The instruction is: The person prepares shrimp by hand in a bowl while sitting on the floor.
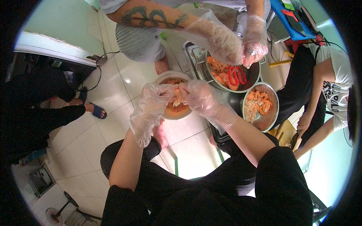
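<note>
My left hand [154, 101] and my right hand [203, 97] both wear clear plastic gloves. Pinched between the fingertips of both is a pale orange shrimp [177, 97], its outline partly covered by the gloves. Directly beneath it is a round bowl [181, 116] with orange-red shrimp scraps inside; my hands hide much of its rim. To the right of my right hand, a metal bowl [275, 113] holds peeled orange shrimp [264, 103] beside a heap of pinkish minced food [250, 110].
A two-handled pot [256, 75] on a metal tray [192, 50] contains shrimp and red-handled scissors [237, 75]. Over it are another person's gloved hands [240, 48]. At right, a person holds a knife [295, 138] at a cutting board [285, 131]. A sandalled foot [99, 111] is at left.
</note>
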`<action>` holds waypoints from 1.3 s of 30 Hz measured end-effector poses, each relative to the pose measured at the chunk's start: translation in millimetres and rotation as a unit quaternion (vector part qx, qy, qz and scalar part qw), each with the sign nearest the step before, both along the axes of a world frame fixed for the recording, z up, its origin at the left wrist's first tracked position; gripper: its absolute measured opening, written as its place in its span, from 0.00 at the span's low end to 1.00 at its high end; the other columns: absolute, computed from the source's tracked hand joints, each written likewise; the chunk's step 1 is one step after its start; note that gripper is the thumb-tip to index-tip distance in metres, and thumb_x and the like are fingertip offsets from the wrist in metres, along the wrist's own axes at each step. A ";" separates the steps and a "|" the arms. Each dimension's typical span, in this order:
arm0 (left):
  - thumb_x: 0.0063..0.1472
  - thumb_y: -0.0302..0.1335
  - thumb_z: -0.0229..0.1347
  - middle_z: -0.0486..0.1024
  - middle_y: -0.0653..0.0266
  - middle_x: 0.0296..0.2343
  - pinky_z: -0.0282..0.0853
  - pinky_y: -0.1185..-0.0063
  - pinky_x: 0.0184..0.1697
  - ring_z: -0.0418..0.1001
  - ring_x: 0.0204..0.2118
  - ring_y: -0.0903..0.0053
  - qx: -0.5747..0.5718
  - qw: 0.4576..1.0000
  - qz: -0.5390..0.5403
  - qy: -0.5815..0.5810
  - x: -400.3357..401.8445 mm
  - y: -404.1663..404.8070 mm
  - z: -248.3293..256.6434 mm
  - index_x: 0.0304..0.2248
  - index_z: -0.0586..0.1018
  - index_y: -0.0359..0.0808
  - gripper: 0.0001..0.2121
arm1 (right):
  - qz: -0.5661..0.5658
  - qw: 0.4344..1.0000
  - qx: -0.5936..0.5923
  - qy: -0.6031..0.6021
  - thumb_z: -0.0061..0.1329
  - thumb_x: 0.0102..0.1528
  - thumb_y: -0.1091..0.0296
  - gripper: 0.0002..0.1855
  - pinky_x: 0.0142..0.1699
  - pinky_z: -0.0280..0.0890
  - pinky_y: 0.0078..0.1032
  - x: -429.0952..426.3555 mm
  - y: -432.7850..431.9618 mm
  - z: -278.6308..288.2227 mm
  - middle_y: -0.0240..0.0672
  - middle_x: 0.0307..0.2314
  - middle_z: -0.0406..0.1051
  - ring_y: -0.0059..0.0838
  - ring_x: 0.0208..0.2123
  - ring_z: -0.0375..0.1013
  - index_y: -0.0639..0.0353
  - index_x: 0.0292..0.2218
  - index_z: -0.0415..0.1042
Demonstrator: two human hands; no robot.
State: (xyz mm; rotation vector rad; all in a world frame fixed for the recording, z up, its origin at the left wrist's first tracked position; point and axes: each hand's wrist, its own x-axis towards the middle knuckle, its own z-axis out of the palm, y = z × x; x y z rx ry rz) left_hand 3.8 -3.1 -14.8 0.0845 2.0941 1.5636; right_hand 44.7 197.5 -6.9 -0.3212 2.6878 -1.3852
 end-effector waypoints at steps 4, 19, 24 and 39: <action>0.60 0.21 0.58 0.78 0.67 0.25 0.66 0.86 0.26 0.70 0.24 0.86 -0.002 0.999 0.006 0.049 -2.9 0.8 2.9 0.37 0.83 0.29 0.08 | -0.070 0.910 -0.285 -0.294 0.46 0.60 0.66 0.11 0.30 0.67 0.28 -3.8 -5.7 -21.9 0.49 0.22 0.72 0.41 0.24 0.74 0.66 0.36 0.74; 0.54 0.24 0.59 0.79 0.65 0.23 0.71 0.81 0.33 0.74 0.26 0.83 -0.082 0.996 0.028 0.031 4.0 7.7 6.9 0.34 0.84 0.32 0.08 | 0.122 0.924 0.294 0.213 0.50 0.50 0.64 0.14 0.26 0.70 0.37 4.7 -3.0 -17.7 0.37 0.23 0.71 0.41 0.23 0.75 0.61 0.38 0.71; 0.54 0.22 0.58 0.82 0.58 0.27 0.72 0.79 0.36 0.78 0.30 0.78 -0.098 0.993 0.023 0.056 11.5 13.8 15.5 0.35 0.84 0.32 0.09 | 0.114 0.933 0.222 0.261 0.51 0.49 0.62 0.12 0.28 0.70 0.38 7.9 -2.1 -25.8 0.38 0.21 0.71 0.43 0.24 0.75 0.60 0.33 0.72; 0.52 0.18 0.59 0.81 0.64 0.30 0.73 0.83 0.37 0.77 0.32 0.80 0.036 0.995 0.009 0.097 0.5 0.2 5.3 0.38 0.84 0.31 0.11 | -0.067 0.898 -0.305 -0.310 0.43 0.62 0.67 0.11 0.30 0.68 0.28 -0.4 -14.5 -23.7 0.38 0.22 0.73 0.27 0.24 0.75 0.66 0.33 0.72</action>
